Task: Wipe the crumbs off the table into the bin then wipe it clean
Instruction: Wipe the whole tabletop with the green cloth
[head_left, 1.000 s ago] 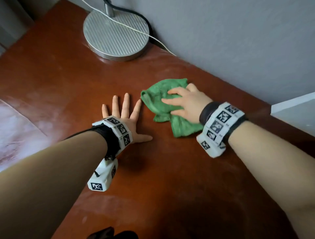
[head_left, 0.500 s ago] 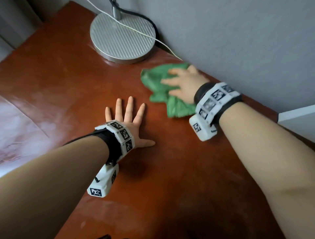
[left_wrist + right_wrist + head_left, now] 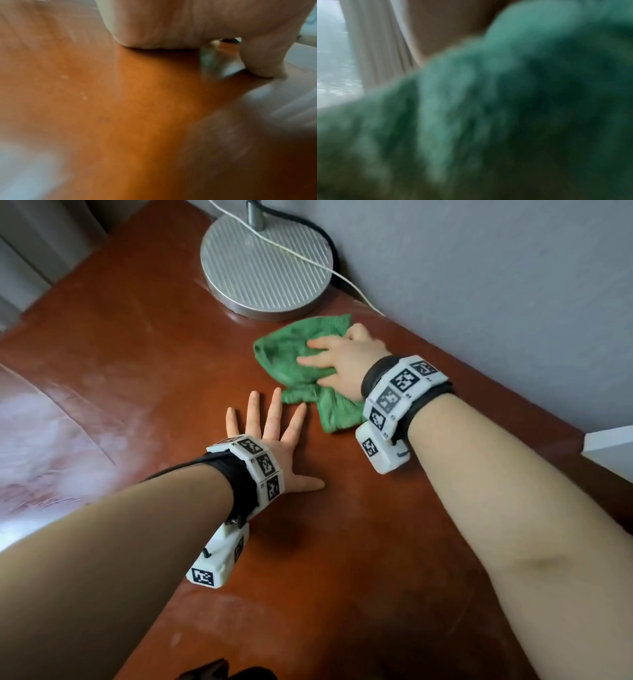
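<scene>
A crumpled green cloth (image 3: 287, 354) lies on the red-brown table (image 3: 137, 354), just in front of the lamp base. My right hand (image 3: 339, 357) presses down on it with fingers stretched out over the fabric; the thumb is hidden. In the right wrist view the cloth (image 3: 505, 108) fills the blurred picture. My left hand (image 3: 270, 433) lies flat on the table with fingers spread, its fingertips close to the cloth's near edge. The left wrist view shows the palm (image 3: 171, 20) on the wood and a few pale crumbs (image 3: 64, 76). No bin is in view.
A round ribbed metal lamp base (image 3: 267, 265) stands at the back, with a white cable (image 3: 308, 261) running over it to the right. A grey wall (image 3: 479, 285) borders the table behind the cloth. A white object's corner (image 3: 609, 450) shows at the right edge.
My right hand slid the cloth away from me toward the wall, then leftward in front of the lamp base. The left hand stayed flat in place.
</scene>
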Motion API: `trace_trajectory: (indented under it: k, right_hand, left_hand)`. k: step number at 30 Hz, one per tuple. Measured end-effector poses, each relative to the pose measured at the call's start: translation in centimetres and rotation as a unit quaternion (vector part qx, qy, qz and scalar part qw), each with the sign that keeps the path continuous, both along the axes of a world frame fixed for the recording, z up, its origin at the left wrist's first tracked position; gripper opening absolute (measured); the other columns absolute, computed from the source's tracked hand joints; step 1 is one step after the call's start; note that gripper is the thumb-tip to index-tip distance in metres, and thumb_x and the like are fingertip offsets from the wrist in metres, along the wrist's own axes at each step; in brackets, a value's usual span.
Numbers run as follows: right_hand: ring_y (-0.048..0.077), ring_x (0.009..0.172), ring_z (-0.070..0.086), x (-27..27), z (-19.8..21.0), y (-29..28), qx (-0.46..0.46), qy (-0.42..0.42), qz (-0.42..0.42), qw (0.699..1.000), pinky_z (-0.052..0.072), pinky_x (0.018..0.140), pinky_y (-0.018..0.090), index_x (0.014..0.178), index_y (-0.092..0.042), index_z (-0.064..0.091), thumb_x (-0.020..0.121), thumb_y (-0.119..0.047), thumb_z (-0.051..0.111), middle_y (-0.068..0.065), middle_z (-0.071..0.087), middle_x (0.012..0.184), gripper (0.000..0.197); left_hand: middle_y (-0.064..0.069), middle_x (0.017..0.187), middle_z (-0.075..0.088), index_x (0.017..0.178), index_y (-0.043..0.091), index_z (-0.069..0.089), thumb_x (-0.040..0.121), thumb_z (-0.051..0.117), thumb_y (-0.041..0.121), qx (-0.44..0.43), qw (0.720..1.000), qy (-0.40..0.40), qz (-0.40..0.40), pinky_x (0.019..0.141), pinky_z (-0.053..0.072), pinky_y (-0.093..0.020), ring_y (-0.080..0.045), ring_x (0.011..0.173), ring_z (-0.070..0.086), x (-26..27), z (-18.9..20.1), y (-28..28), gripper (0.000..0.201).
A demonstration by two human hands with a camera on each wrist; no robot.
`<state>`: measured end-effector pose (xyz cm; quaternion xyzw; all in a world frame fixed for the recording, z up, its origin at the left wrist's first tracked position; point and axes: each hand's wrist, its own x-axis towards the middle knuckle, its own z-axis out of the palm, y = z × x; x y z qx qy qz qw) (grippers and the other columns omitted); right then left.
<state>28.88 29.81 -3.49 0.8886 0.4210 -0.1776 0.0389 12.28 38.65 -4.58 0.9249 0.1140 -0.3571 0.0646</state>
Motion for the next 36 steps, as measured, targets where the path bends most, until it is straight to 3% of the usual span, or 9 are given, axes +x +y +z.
trace_trajectory:
  k: [5,10,12,15,18,24,27,31,36]
  right_hand:
    - [0.024,0.138,0.023,5.9,0.0,-1.3,-0.026,0.001,-0.146,0.989,0.027,0.103,0.019,0.145,-0.035,0.029,0.1,-0.026,0.032,-0.006,0.024,0.154,0.045]
    - [0.03,0.137,0.026,6.7,1.4,-0.6,-0.063,-0.023,-0.214,0.975,0.019,0.112,0.038,0.147,-0.03,0.023,0.1,-0.031,0.033,0.003,0.034,0.15,0.048]
    - [0.028,0.138,0.024,4.8,1.0,-0.3,-0.032,-0.002,-0.176,0.984,0.021,0.111,0.038,0.144,-0.033,0.028,0.098,-0.032,0.038,-0.001,0.03,0.152,0.047]
    - [0.027,0.133,0.024,1.1,0.3,0.0,-0.024,-0.007,-0.013,1.0,0.024,0.108,0.039,0.141,-0.047,0.027,0.096,-0.04,0.04,-0.018,0.021,0.153,0.048]
    - [0.027,0.135,0.021,2.8,0.0,0.2,-0.003,0.007,-0.065,0.998,0.021,0.111,0.038,0.14,-0.049,0.026,0.097,-0.042,0.038,-0.021,0.017,0.154,0.046]
    - [0.029,0.14,0.024,7.8,0.8,1.1,-0.06,-0.007,-0.209,0.976,0.018,0.113,0.038,0.148,-0.028,0.019,0.1,-0.034,0.032,0.004,0.026,0.154,0.05]
    - [0.03,0.139,0.02,6.2,0.3,0.5,-0.047,-0.007,-0.176,0.983,0.021,0.112,0.041,0.147,-0.035,0.018,0.101,-0.029,0.031,-0.009,0.014,0.156,0.048]
    - [0.027,0.133,0.02,0.0,0.9,-3.5,0.012,0.028,-0.089,0.996,0.023,0.111,0.044,0.139,-0.05,0.028,0.096,-0.037,0.041,-0.022,0.017,0.153,0.047]
    - [0.021,0.135,0.022,-4.1,3.2,-10.0,-0.051,0.148,-0.02,0.987,0.009,0.109,0.022,0.138,-0.041,0.036,0.094,-0.03,0.051,-0.017,0.027,0.15,0.048]
  left_hand:
    - [-0.004,0.147,-0.039,0.14,0.035,-0.031,0.066,0.044,0.084,-0.004,1.0,-0.001,0.0,0.109,-0.011,-0.059,-0.035,0.136,-0.031,0.0,-0.2,0.1,0.116]
    - [-0.004,0.146,-0.04,0.139,0.034,-0.032,0.066,0.044,0.084,-0.007,1.0,0.005,0.001,0.11,-0.012,-0.059,-0.035,0.136,-0.032,0.1,-0.2,0.2,0.117]
    - [-0.004,0.147,-0.04,0.14,0.034,-0.03,0.066,0.045,0.084,-0.01,1.0,0.0,0.001,0.109,-0.012,-0.06,-0.035,0.136,-0.032,0.0,-0.1,0.2,0.116]
    - [-0.004,0.147,-0.039,0.141,0.034,-0.029,0.067,0.045,0.084,-0.01,1.0,-0.004,0.001,0.108,-0.012,-0.06,-0.035,0.136,-0.032,0.0,-0.1,0.2,0.116]
    - [-0.004,0.147,-0.04,0.14,0.035,-0.03,0.066,0.045,0.084,-0.012,1.0,-0.008,0.003,0.109,-0.012,-0.059,-0.035,0.136,-0.032,-0.1,-0.2,0.2,0.116]
    - [-0.003,0.146,-0.042,0.139,0.035,-0.032,0.067,0.044,0.084,-0.012,1.0,0.005,0.002,0.108,-0.014,-0.059,-0.035,0.135,-0.034,0.1,-0.2,0.2,0.116]
    - [-0.003,0.146,-0.041,0.139,0.035,-0.032,0.067,0.045,0.083,-0.016,1.0,0.009,0.003,0.109,-0.013,-0.059,-0.035,0.135,-0.034,0.1,-0.1,0.2,0.116]
    - [-0.004,0.147,-0.039,0.14,0.034,-0.03,0.067,0.045,0.083,-0.01,1.0,-0.002,0.002,0.108,-0.012,-0.059,-0.036,0.136,-0.032,0.0,-0.1,0.2,0.116]
    - [-0.005,0.149,-0.036,0.142,0.033,-0.028,0.065,0.045,0.084,-0.009,1.0,-0.023,-0.002,0.109,-0.009,-0.061,-0.037,0.137,-0.028,-0.2,-0.2,0.2,0.117]
